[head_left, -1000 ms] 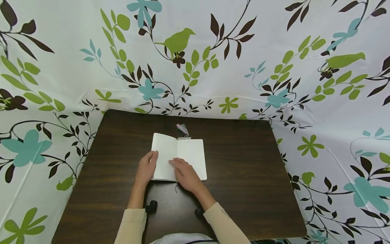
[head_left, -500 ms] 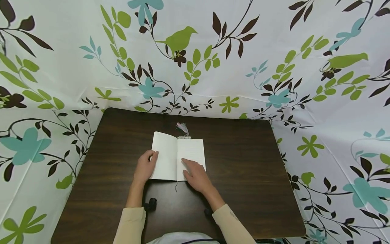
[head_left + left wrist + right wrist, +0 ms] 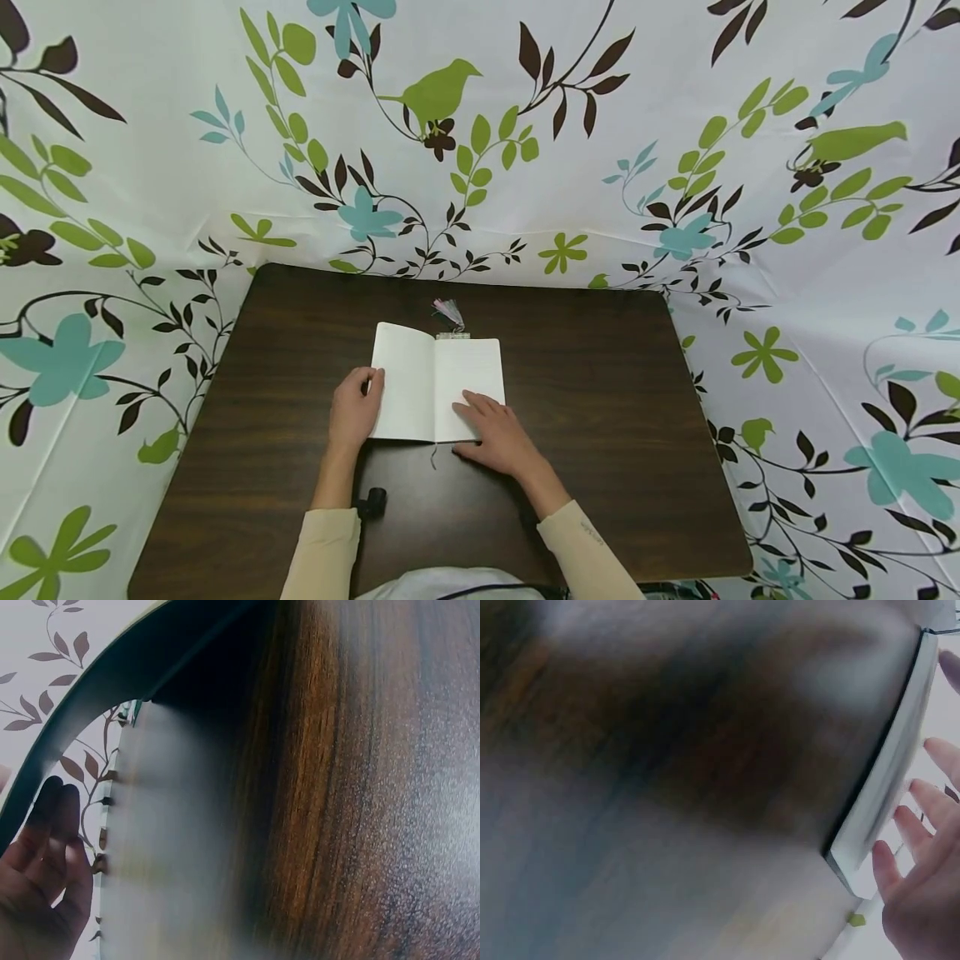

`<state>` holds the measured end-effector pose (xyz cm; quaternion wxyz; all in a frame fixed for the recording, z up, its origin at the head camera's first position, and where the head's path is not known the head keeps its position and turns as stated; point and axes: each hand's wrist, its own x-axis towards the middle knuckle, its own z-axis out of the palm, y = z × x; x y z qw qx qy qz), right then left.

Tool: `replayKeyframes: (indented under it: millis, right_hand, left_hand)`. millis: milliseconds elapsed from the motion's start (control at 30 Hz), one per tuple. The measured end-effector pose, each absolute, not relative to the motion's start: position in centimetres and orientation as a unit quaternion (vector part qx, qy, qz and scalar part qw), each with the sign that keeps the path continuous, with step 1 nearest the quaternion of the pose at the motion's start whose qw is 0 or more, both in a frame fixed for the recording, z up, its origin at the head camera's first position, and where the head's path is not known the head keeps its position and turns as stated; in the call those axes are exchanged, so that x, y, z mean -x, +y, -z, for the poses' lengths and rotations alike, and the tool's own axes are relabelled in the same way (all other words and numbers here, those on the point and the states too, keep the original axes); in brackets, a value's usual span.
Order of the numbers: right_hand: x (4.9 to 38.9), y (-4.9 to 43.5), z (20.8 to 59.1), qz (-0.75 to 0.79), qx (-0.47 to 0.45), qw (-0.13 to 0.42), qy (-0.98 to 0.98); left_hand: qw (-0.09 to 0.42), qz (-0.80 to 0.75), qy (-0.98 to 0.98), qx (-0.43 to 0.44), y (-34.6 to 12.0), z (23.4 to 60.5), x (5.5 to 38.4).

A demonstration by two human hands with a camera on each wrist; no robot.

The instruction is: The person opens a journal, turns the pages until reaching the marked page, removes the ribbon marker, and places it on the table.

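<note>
An open notebook with a blank left page and a faintly lined right page lies on the dark wooden table. My left hand grips its left edge, thumb on the page side and fingers at the outside. The left wrist view shows the dark cover curving up beside that hand. Over the lower right corner of the right page, my right hand spreads its fingers, the thumb just below the bottom edge. In the right wrist view those fingers lie along the page block.
A tasselled bookmark with a clear strip sticks out past the notebook's top edge. A thin ribbon hangs from the bottom of the spine. Patterned cloth surrounds the brown table at the back and sides.
My right hand has moved right, from the left page across the spine to the lower right page, its fingers spreading. The left hand stays at the left edge.
</note>
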<state>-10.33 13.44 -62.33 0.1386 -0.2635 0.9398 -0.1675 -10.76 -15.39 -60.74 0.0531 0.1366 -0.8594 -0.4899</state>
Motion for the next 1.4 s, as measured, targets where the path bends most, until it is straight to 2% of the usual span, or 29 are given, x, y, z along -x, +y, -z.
replayKeyframes:
  millis: [167,600,1267,1400]
  right_hand:
    - [10.32,13.51,62.11,0.153,0.268,0.161,0.938]
    - [10.72,13.86,62.48,0.143,0.277,0.153,0.938]
    - [11.15,14.09,61.89,0.177,0.271,0.18,0.929]
    - [11.23,14.15,61.96,0.185,0.272,0.169,0.929]
  left_hand:
    - [0.043,0.502,-0.853,-0.139,-15.49,60.87,10.65]
    - [0.038,0.522,-0.843,-0.119,-15.54,60.9,10.5]
    - [0.026,0.534,-0.84,-0.094,-15.68,60.43,10.41]
    - [0.026,0.534,-0.84,-0.092,-15.71,60.47,10.42]
